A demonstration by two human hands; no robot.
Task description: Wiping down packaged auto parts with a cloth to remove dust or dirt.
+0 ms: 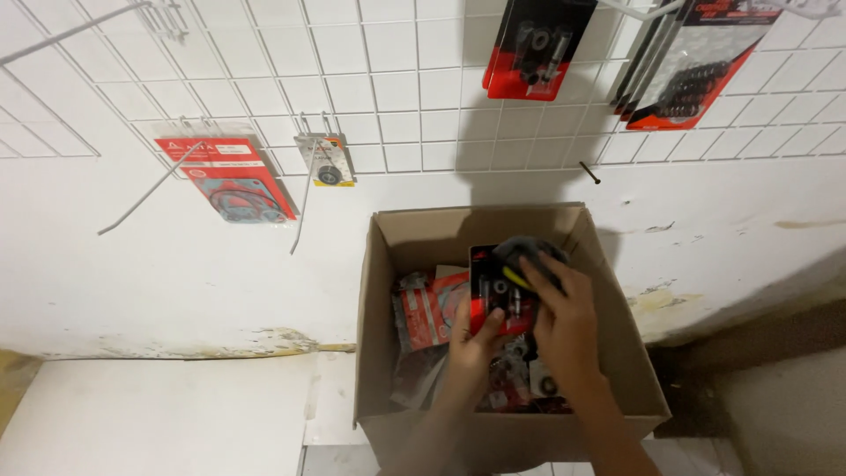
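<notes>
Both hands are down in the open cardboard box (617,353), which sits against the white wall below a white wire grid panel (397,79). The left hand (476,339) grips the lower edge of a red-and-black blister pack (493,291) of small metal parts, thumb across its front, fingers curled behind — a firm hold. The right hand (564,322) lies over the pack's upper right, fingers (542,269) stretched out and pressing on a dark rounded item with a yellow streak (524,256); whether it actually grasps that, I cannot tell. More red packets (432,308) crowd the box beneath. On the grid hang a red gasket pack (233,181) and a small bearing card (328,160).
</notes>
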